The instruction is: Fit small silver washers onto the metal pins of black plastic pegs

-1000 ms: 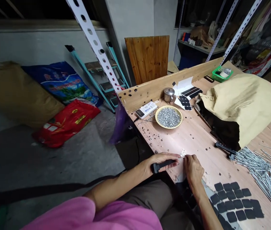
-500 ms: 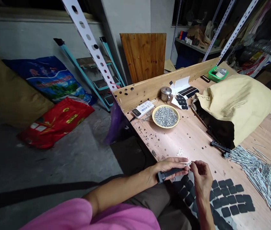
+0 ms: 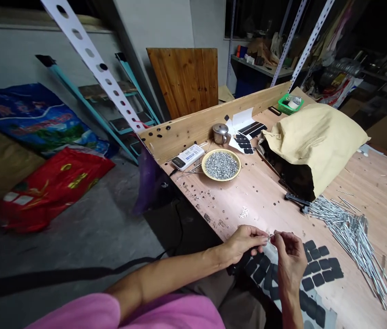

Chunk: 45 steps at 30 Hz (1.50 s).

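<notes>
Small silver metal piece (image 3: 271, 235) sits between the fingertips of both hands, low over the near edge of the table, at about 6 o'clock in the view. The left hand (image 3: 246, 241) has its fingers curled in, with thumb and forefinger pinched on one end of the piece. The right hand (image 3: 289, 255) meets it from 3 o'clock, its thumb and forefinger pinched on the other end. The piece is too small to make out its shape, and I cannot tell whether the left palm also holds something dark.

Just under the hands and on toward 4 o'clock lies a sheet of black rounded foam pads (image 3: 320, 269), reaching the table's near edge. At 2 o'clock a spread heap of long thin steel rods (image 3: 349, 228) fans toward the right edge. At 11 o'clock, near, is a tiny cluster of silver washers (image 3: 244, 212). Around the cluster the light wooden table (image 3: 275, 196) is bare but for scattered specks.

Farther off at 11 o'clock stands a round yellow bowl of silver bits (image 3: 221, 164), with a flat white box (image 3: 188, 156) at its 9 o'clock by the left edge. A tan cloth sack (image 3: 316, 137) fills the 1 o'clock side.
</notes>
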Tool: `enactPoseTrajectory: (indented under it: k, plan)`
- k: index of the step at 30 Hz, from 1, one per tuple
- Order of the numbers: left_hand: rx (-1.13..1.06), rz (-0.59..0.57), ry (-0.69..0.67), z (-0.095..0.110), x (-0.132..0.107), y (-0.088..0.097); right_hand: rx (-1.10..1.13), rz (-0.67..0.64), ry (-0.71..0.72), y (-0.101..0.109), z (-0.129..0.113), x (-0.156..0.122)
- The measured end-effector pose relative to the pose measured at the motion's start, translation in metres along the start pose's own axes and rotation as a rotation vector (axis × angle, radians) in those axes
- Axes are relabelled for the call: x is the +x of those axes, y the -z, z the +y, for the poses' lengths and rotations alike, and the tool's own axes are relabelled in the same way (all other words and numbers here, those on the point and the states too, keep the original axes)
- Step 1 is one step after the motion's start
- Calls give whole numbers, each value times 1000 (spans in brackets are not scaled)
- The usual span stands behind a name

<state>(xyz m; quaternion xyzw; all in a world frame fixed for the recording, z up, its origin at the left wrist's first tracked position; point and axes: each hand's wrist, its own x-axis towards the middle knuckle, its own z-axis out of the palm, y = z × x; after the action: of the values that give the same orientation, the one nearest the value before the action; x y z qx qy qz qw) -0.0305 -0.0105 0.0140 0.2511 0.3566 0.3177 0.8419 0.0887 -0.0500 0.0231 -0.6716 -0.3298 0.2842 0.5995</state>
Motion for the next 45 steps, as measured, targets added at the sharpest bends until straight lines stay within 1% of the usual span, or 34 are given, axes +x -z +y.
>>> enactPoseTrajectory:
  k: [4,10,12,14,15,16,18,19,20,21,22,23,25,27,28,30,31,32,33,34,36,38,40,42,43,45]
  plan:
    - [48,-17,27,-1,0,-5,16,25,13,5,0,-4]
    - [108,-35,24,-2,-1,-8,5,19,53,14,5,-6]
    - [119,-40,23,-3,-1,-8,-35,5,114,17,8,-7]
    - [171,-37,5,-6,-1,-7,-124,-17,243,20,10,-8]
    - [226,-29,-34,-7,-1,-7,-196,-31,336,22,12,-8]
    - [305,-15,-103,-9,-1,-6,-279,-46,443,24,13,-8]
    - [502,17,-294,-11,-1,-6,-440,-78,646,28,13,-8]
    - [594,23,-384,-11,-1,-6,-500,-96,710,30,11,-9]
    - [668,17,-450,-11,-2,-7,-536,-112,736,33,8,-10]
    - [724,-3,-485,-11,-4,-8,-551,-128,720,36,4,-12]
    - [759,-38,-493,-10,-6,-10,-551,-145,664,40,-2,-14]
    - [784,-71,-500,-9,-9,-13,-536,-165,577,46,-9,-16]
    - [820,-175,-504,-6,-13,-22,-474,-225,338,61,-24,-19]
    - [824,-300,-471,-5,-17,-35,-381,-282,136,81,-39,-21]
    - [816,-357,-447,-6,-19,-42,-353,-302,62,92,-47,-24]
    - [785,-454,-407,-9,-26,-56,-349,-332,-17,113,-63,-32]
    - [760,-490,-387,-11,-31,-62,-372,-340,-18,122,-70,-38]
    - [730,-517,-365,-13,-35,-68,-416,-338,10,128,-77,-45]
    - [696,-535,-338,-16,-40,-73,-483,-326,69,133,-83,-52]
    - [660,-547,-307,-19,-45,-77,-573,-302,161,136,-88,-60]
    - [594,-552,-231,-24,-53,-84,-803,-247,414,138,-96,-75]
    - [530,-546,-140,-28,-59,-88,-1020,-222,672,137,-98,-87]
    - [466,-550,-47,-29,-63,-89,-1138,-221,857,137,-98,-95]
    - [407,-567,32,-29,-65,-89,-1161,-215,943,137,-96,-99]
    - [381,-581,71,-28,-66,-88,-1150,-212,951,137,-95,-101]
    - [332,-620,152,-26,-68,-85,-1102,-190,895,137,-93,-105]
